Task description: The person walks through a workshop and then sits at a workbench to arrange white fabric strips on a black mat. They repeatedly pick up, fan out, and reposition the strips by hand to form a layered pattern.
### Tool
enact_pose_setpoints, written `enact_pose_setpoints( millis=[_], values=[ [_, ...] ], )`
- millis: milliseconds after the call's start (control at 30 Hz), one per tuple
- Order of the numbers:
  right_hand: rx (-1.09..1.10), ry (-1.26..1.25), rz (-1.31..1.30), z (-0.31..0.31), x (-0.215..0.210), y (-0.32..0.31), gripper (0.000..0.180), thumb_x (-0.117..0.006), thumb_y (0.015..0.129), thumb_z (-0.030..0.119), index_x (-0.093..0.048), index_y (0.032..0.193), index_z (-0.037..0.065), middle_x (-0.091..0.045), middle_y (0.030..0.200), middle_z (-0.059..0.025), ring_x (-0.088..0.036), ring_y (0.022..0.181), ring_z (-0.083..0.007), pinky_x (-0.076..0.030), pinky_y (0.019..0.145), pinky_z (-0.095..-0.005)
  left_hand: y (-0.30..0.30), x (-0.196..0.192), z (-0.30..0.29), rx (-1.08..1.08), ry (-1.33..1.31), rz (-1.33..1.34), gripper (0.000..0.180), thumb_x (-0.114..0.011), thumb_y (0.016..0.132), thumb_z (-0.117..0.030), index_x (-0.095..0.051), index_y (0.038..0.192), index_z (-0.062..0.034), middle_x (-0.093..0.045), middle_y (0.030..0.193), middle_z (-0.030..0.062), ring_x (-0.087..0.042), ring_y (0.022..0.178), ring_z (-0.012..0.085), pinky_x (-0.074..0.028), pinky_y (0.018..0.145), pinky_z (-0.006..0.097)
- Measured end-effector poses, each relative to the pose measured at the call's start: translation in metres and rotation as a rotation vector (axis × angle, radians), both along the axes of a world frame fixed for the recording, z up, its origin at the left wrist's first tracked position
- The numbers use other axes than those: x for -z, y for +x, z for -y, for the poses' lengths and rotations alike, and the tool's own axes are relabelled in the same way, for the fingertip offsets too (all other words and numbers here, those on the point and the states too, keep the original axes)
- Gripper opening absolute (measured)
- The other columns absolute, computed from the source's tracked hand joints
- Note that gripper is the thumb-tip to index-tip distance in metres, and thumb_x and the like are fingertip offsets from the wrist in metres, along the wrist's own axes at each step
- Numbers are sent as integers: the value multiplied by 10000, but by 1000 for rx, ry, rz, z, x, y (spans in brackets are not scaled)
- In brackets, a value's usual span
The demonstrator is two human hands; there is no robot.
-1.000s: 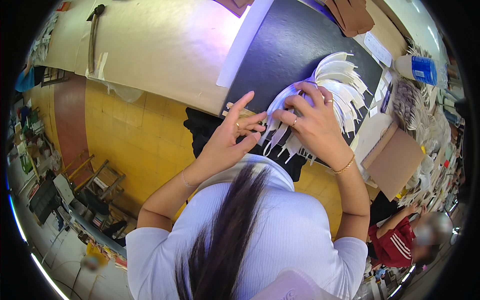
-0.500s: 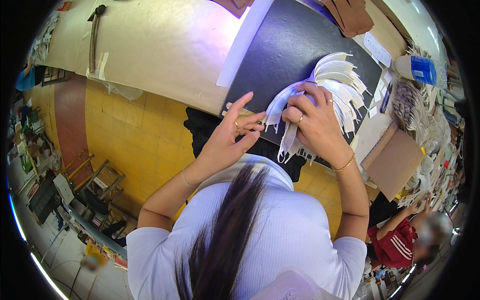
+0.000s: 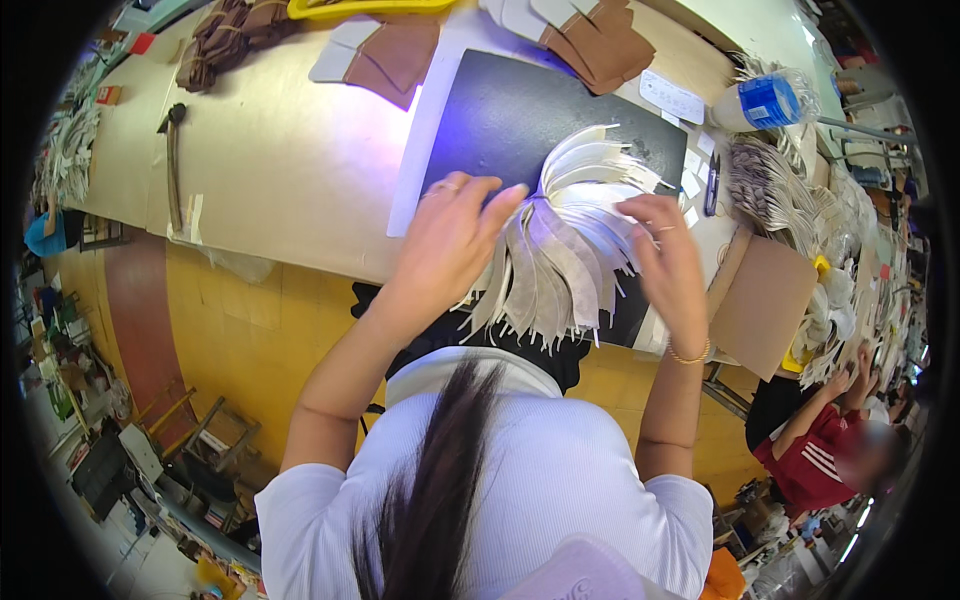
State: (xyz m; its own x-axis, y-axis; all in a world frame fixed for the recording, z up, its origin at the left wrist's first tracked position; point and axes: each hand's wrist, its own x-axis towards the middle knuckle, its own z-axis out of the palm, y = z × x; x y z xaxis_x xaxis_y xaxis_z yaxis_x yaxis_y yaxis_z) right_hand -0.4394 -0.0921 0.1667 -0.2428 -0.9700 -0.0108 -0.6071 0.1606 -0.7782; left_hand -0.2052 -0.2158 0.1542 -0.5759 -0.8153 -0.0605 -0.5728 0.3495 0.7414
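A bundle of cream and whitish fabric-like strips (image 3: 545,255) lies fanned out on a black board (image 3: 490,110). Its strips are gathered at one point, with the loose ends spread towards me and to the right. My left hand (image 3: 448,235) is over the board's left part, fingers and thumb apart; its thumb tip is close to the gathered point, and whether it touches cannot be seen. My right hand (image 3: 668,255) is at the fan's right edge, fingers loosely bent and apart from the thumb, slightly blurred. Neither hand grips anything visible.
Brown and white cut pieces (image 3: 590,45) lie beyond the board, near a white label card (image 3: 671,97). A plastic bottle (image 3: 765,103), a pen (image 3: 712,185), grey strips (image 3: 770,190) and a cardboard piece (image 3: 765,308) are rightward. A hammer (image 3: 174,165) lies left. A co-worker in red (image 3: 815,455) sits right.
The right hand has let go of the bundle and moved to its right edge. My left hand has moved forward to the gathered point. More strips now fan towards me, and the view has shifted.
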Motion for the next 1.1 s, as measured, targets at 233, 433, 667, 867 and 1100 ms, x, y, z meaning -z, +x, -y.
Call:
enact_pose_setpoints(
  millis=[233, 433, 667, 867, 1100],
  values=[
    [-191, 81, -346, -23, -16, 68, 403, -654, 857, 98, -615, 1256, 52, -586, 1285, -109, -525, 1170, -331, -391, 1029, -450, -45, 2, 23, 343, 106, 429, 686, -691, 864, -565, -616, 1074, 84, -671, 1014, 311, -645, 996, 448, -501, 885, 488],
    [-426, 86, 362, -27, -39, 88, 343, -667, 938, 150, -612, 1246, 9, -638, 1190, -152, -659, 914, -311, -541, 811, -360, -46, 2, 60, 613, 537, 379, 566, -775, 811, -295, -613, 1203, 81, -719, 1010, 204, -692, 955, 282, -534, 854, 391],
    [102, -160, 172, -36, -43, 67, 211, -781, 820, 74, -674, 997, 33, -617, 962, -104, -607, 858, -237, -497, 784, -339, -28, 14, 71, 399, 1257, 35, 358, -712, 891, -99, -638, 1213, 41, -714, 1068, 111, -678, 892, 135, -557, 818, 291],
    [10, -249, -271, -31, -52, 71, 253, -736, 840, 69, -687, 1088, 64, -614, 1015, -89, -573, 950, -270, -435, 854, -381, -24, 21, 46, 329, 1251, -115, 461, -677, 877, -60, -557, 1308, 48, -671, 1186, 114, -651, 1017, 146, -549, 864, 290],
    [-241, -21, -415, -14, -28, 73, 149, -693, 887, 192, -720, 960, 65, -568, 980, -68, -552, 923, -263, -423, 822, -391, -25, 15, 36, 390, 1050, -102, 500, -687, 838, -84, -565, 1303, 54, -667, 1170, 102, -618, 985, 130, -517, 867, 284]
  ],
)
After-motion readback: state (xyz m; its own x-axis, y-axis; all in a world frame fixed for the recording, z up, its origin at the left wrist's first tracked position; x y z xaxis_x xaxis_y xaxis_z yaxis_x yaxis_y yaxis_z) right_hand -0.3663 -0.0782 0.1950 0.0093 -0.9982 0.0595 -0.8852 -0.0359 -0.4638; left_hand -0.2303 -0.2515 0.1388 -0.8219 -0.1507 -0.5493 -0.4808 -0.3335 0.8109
